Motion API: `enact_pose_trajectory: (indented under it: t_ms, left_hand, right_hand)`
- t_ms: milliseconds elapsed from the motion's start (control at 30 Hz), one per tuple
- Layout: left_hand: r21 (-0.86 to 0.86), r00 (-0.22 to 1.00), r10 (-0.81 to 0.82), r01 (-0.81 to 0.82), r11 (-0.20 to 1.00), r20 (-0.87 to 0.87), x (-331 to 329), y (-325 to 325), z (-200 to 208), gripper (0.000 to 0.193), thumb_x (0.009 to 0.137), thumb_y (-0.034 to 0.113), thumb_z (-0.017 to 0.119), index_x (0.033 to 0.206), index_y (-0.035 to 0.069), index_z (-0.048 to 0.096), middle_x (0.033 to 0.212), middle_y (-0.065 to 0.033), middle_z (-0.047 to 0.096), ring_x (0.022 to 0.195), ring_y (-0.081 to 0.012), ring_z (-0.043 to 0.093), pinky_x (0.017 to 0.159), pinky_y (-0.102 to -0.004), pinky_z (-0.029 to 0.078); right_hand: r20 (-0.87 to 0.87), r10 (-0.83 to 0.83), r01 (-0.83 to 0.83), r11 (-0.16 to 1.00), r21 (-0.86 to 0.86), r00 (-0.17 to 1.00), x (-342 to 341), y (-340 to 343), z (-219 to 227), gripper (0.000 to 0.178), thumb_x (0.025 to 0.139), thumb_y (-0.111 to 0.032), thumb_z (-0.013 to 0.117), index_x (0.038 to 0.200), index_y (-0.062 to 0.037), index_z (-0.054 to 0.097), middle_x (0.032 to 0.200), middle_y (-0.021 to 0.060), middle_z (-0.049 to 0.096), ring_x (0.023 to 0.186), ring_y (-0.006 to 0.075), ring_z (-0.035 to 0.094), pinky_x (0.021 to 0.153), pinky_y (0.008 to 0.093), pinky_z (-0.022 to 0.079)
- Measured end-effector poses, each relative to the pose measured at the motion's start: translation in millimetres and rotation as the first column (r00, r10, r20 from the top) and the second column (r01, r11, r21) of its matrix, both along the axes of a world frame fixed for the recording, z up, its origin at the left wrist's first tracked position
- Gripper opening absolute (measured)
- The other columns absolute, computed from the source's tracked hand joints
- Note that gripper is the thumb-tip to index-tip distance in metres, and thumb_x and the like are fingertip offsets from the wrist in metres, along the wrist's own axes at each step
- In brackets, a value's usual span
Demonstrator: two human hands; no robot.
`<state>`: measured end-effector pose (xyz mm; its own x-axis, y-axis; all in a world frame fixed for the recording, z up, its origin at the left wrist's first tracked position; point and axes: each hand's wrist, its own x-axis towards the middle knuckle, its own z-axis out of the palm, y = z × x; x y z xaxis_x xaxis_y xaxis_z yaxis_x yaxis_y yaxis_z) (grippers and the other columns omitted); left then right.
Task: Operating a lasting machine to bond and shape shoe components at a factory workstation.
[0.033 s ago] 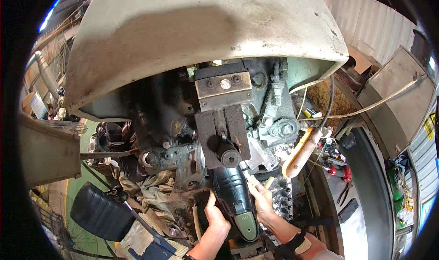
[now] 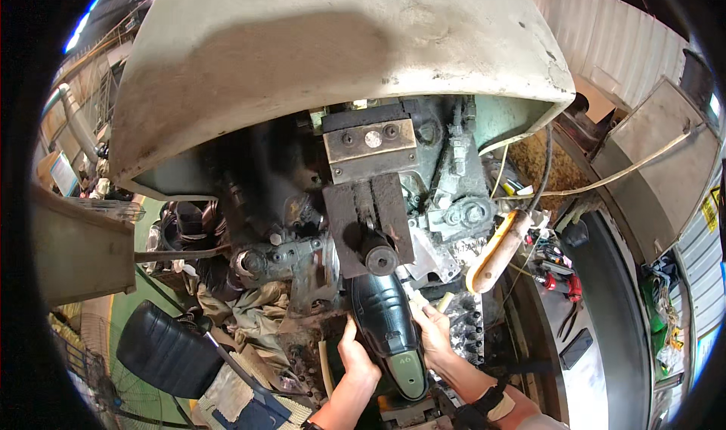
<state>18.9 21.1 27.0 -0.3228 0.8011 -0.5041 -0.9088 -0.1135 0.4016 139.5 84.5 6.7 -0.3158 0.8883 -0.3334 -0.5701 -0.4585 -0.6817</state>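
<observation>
A black shoe upper point(image 2: 380, 316) sits stretched over a green shoe last point(image 2: 408, 375), its toe under the machine's dark metal head point(image 2: 367, 226). My left hand point(image 2: 358, 360) cups the left flank, the thumb against the black material and the other fingers mostly hidden. On the opposite flank, my right hand point(image 2: 436, 338) holds the shoe with fingers reaching toward the toe end. A round-ended black metal rod point(image 2: 380, 260) comes down just above the toe. Where the sole side rests cannot be seen.
The machine's pale hood point(image 2: 340, 52) overhangs the work. A wooden-handled tool point(image 2: 499, 252) juts out at the right. Further right, a bench bears a phone point(image 2: 576, 348) and red-handled tool point(image 2: 563, 285). A black padded seat point(image 2: 166, 350) stands at lower left, near crumpled cloth point(image 2: 253, 309).
</observation>
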Motion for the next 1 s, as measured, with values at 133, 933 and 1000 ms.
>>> enact_pose_trajectory:
  t_ms: [133,933,1000]
  left_hand:
    - [0.017,0.999,-0.034,0.034,0.999,-0.01,-7.7,-3.8,-18.3,0.042,0.103,0.043,0.051,0.12,0.008,0.067,0.118,-0.0066,0.071,0.101,-0.0247,0.068,0.093,-0.041,0.054]
    - [-0.695,0.678,-0.58,0.14,0.705,-0.452,-98.9,-264.1,-261.8,0.026,0.087,0.009,0.071,0.109,-0.005,0.073,0.091,-0.0038,0.071,0.075,-0.0115,0.061,0.066,-0.0257,0.048]
    - [-0.812,0.53,-0.696,0.024,0.583,-0.484,-123.1,-280.9,-251.2,0.029,0.085,0.013,0.075,0.107,-0.006,0.073,0.094,-0.0073,0.073,0.083,-0.0136,0.066,0.074,-0.0271,0.051]
  right_hand:
    - [-0.008,0.015,-0.014,1.0,0.018,1.0,2.9,-3.5,-1.6,0.029,0.098,-0.011,0.067,0.125,-0.0014,0.062,0.107,0.0023,0.069,0.088,0.0089,0.065,0.078,0.0252,0.054]
    - [0.69,0.228,0.238,0.826,-0.511,0.687,269.5,-52.8,-267.5,0.016,0.088,-0.013,0.075,0.097,-0.0037,0.066,0.076,0.0066,0.062,0.054,0.0158,0.048,0.05,0.0364,0.038]
    - [0.882,0.332,-0.414,0.893,-0.179,0.334,287.8,-52.0,-223.3,0.025,0.09,-0.013,0.072,0.11,-0.0032,0.061,0.091,0.0098,0.068,0.061,0.0162,0.057,0.054,0.0337,0.047]
